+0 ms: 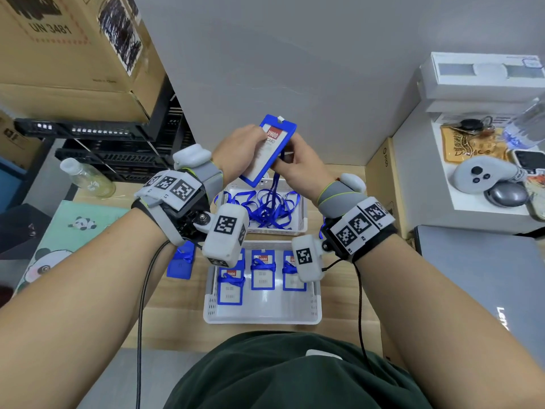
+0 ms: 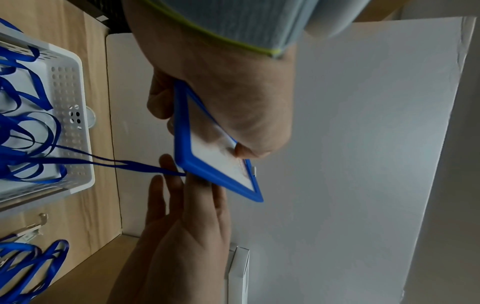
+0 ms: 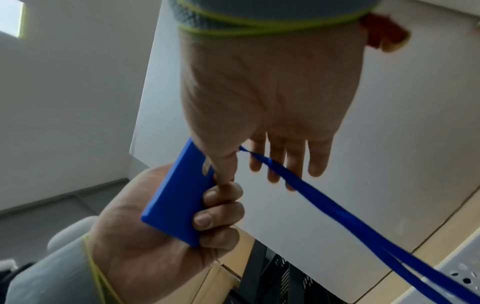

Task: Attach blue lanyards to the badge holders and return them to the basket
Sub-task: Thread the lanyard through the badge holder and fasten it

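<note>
My left hand (image 1: pixel 239 151) grips a blue badge holder (image 1: pixel 267 150) upright above the far basket, fingers curled round its edge (image 3: pixel 179 197). My right hand (image 1: pixel 299 169) pinches a blue lanyard (image 1: pixel 275 184) between thumb and forefinger against the holder's back (image 3: pixel 240 150), its other fingers straight. The lanyard trails down into the far white basket (image 1: pixel 300 224), where loose lanyards (image 1: pixel 265 209) lie tangled. The near white basket (image 1: pixel 262 315) holds several badge holders (image 1: pixel 262 271) wrapped in lanyards. In the left wrist view the holder (image 2: pixel 215 164) is tilted, and the lanyard (image 2: pixel 135 164) runs off its lower corner.
Another blue badge holder (image 1: pixel 180 262) lies on the wooden table left of the near basket. Beyond it stand a clear bottle (image 1: pixel 88 178), cardboard boxes and black crates. A white board stands behind. White boxes with a controller (image 1: pixel 483 175) and a laptop (image 1: pixel 486 278) are at the right.
</note>
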Available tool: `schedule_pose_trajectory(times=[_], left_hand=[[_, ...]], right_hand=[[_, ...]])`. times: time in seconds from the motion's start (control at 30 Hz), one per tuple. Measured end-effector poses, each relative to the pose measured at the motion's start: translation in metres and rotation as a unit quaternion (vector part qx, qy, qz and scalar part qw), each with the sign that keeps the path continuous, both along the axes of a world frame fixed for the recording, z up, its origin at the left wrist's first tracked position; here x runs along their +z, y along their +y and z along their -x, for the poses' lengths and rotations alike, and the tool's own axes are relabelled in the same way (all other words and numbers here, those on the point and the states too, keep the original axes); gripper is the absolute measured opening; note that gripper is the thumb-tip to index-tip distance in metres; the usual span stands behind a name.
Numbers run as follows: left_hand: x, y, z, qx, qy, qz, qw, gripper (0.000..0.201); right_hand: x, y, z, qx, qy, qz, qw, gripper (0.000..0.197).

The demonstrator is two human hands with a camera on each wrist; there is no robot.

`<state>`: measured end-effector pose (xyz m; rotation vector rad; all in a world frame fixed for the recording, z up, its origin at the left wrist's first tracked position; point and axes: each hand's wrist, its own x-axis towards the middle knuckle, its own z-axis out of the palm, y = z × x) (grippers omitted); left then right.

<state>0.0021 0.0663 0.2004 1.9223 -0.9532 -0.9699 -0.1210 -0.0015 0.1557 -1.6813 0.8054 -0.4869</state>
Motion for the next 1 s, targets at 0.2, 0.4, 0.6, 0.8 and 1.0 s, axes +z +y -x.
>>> schedule_pose_trajectory(times=[0.2, 0.4, 0.6, 0.8, 1.0], left_hand=[[0.005, 0.000, 0.001, 0.013, 0.001, 0.012, 1.000, 0.022], [0.006, -0.001, -0.005, 0.052, -0.047, 0.038, 0.997, 0.033], [-0.006, 0.004, -0.019, 0.044, -0.209, 0.069, 0.975, 0.020], [-0.007, 0.003, -0.013, 0.016, -0.218, 0.103, 0.970, 0.023], [-0.005, 0.005, -0.018, 0.012, -0.280, 0.080, 0.957, 0.028]], right_hand=[[0.005, -0.007, -0.003, -0.013, 0.084, 0.083, 0.993, 0.023], [0.021, 0.003, -0.004, 0.034, -0.026, -0.126, 0.991, 0.024], [0.024, 0.006, 0.005, 0.045, -0.005, -0.186, 0.982, 0.030], [0.018, 0.008, 0.000, 0.026, 0.050, -0.118, 0.991, 0.031], [0.023, 0.014, 0.000, 0.098, 0.092, -0.099, 0.986, 0.038]])
